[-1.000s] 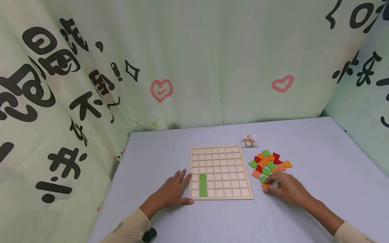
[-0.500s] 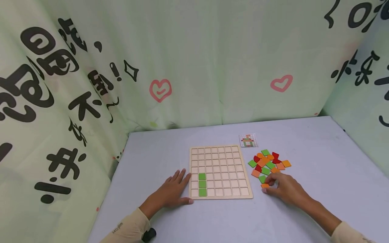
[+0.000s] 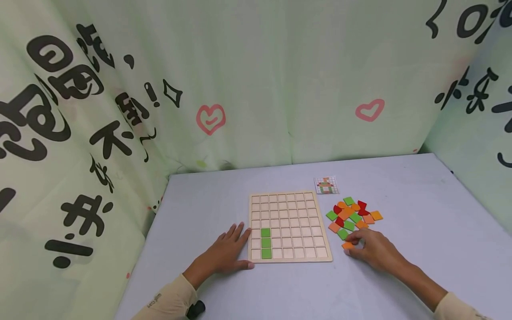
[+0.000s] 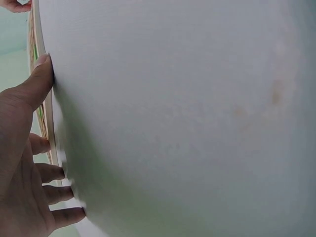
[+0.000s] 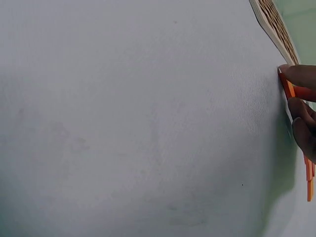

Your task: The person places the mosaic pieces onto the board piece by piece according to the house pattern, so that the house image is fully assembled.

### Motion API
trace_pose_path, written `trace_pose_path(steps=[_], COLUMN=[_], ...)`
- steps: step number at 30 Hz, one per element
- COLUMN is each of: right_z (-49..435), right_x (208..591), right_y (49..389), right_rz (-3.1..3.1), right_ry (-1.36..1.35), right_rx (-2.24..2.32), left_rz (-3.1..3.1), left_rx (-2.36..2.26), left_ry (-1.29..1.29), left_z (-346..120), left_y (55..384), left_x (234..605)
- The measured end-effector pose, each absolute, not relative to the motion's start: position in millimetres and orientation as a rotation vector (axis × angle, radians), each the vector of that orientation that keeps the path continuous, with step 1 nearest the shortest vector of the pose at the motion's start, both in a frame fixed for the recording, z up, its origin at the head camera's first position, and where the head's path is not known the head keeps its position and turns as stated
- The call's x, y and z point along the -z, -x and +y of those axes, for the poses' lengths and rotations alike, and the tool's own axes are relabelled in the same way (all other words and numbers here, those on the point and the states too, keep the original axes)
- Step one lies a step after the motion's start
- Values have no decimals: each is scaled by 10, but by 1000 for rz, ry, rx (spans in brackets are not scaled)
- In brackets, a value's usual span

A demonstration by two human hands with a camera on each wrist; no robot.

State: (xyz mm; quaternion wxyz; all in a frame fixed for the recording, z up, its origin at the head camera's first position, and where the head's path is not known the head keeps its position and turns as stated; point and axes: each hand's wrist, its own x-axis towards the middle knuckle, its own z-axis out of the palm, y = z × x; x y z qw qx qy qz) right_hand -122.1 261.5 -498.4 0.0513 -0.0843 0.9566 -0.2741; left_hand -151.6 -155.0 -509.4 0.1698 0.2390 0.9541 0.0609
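R hand (image 3: 370, 249) pinches orange tile (image 3: 346, 245) just R of wooden grid board (image 3: 292, 261). L hand (image 3: 230, 251), fingers spread — touches board's L edge. 3 green tiles (image 3: 266, 243) sit in board; loose tile pile (image 3: 347, 214) lies R of it.

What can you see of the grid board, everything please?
The grid board is pale and looks wooden, with a plain rim and thin ridges forming rows of square slots. It lies flat on the pale table. Three green tiles fill the nearest three slots of its second column from the left. The left hand touches its left edge.
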Motion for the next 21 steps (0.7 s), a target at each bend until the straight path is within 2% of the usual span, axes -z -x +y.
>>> trace_pose_path(steps=[21], right_z=[2539], right_x=[4931], right_y=[1227], right_rz=[2866], right_ry=[324], right_rx=[798], left_rz=[2715], left_rx=[-162], left_ry=[-686], left_z=[-1548], left_y=[1509], left_x=[5082])
